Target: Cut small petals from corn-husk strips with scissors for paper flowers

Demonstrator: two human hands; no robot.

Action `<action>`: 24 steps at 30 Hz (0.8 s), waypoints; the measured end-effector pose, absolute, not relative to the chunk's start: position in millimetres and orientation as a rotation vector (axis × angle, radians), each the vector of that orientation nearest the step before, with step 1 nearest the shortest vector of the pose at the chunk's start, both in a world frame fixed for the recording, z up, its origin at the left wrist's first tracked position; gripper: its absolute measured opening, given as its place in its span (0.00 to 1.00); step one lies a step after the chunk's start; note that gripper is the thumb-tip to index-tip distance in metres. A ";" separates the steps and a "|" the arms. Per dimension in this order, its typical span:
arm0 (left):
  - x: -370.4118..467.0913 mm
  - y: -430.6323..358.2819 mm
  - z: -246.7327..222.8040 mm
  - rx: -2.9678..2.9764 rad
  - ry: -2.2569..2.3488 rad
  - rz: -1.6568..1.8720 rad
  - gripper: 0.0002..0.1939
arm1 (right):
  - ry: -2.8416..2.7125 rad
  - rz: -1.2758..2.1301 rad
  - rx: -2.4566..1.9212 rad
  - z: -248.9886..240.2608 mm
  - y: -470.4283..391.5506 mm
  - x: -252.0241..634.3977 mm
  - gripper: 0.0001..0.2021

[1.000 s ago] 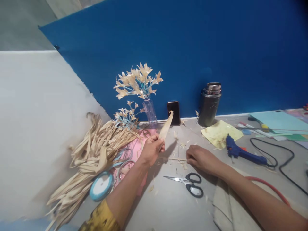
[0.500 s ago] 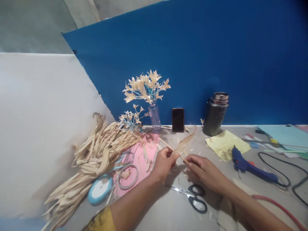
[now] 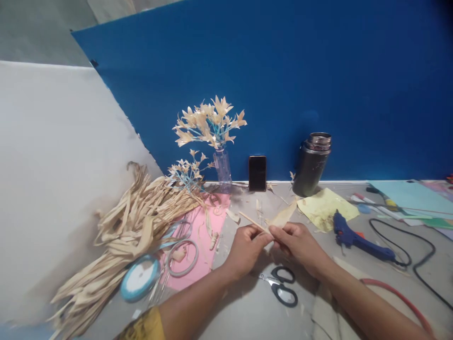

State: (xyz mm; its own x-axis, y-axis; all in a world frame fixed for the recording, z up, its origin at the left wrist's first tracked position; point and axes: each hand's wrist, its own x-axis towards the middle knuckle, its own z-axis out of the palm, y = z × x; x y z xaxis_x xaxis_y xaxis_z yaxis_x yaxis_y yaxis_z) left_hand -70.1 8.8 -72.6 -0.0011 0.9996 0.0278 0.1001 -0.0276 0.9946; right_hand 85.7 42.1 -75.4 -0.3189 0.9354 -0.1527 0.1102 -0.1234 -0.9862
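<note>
My left hand (image 3: pixel 249 248) pinches a thin wooden stick (image 3: pixel 252 220), whose free end points up and to the left. Closed close beside it, my right hand (image 3: pixel 299 245) grips a pale dried husk strip (image 3: pixel 283 215) against the stick; the strip's pointed tip rises to the right. Thumbs and fingertips of both hands nearly meet, hiding where strip and stick touch. Below the hands lie black-handled scissors (image 3: pixel 279 283), their blades partly under my left wrist. A large bundle of dried husks (image 3: pixel 141 226) is at the left.
Pale husk flowers (image 3: pixel 208 120) stand in a clear bottle (image 3: pixel 222 170), near a phone (image 3: pixel 257 173) and a dark flask (image 3: pixel 312 165). Blue ribbon (image 3: pixel 140 277) and a wire coil (image 3: pixel 183 258) lie left; a blue glue gun (image 3: pixel 361 241) with its cord lies right, by yellow paper (image 3: pixel 329 208).
My right hand has moved from the stick's lower end to the husk strip, close against my left hand. The strip now leans more to the right. The whole view has shifted slightly.
</note>
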 end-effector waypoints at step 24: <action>-90.2 11.9 -62.7 1.261 1.044 1.327 0.23 | -1.116 1.703 -0.986 -52.5 68.7 129.9 0.24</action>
State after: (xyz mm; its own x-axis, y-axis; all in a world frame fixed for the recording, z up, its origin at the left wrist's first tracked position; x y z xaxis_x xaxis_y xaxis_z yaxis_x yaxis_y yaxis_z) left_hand -90.2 11.9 -62.7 0.0301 0.9892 0.1434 -0.0937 -0.1401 0.9857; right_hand 129.9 68.7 -52.5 -0.3269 0.9318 -0.1578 -0.2273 -0.2396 -0.9439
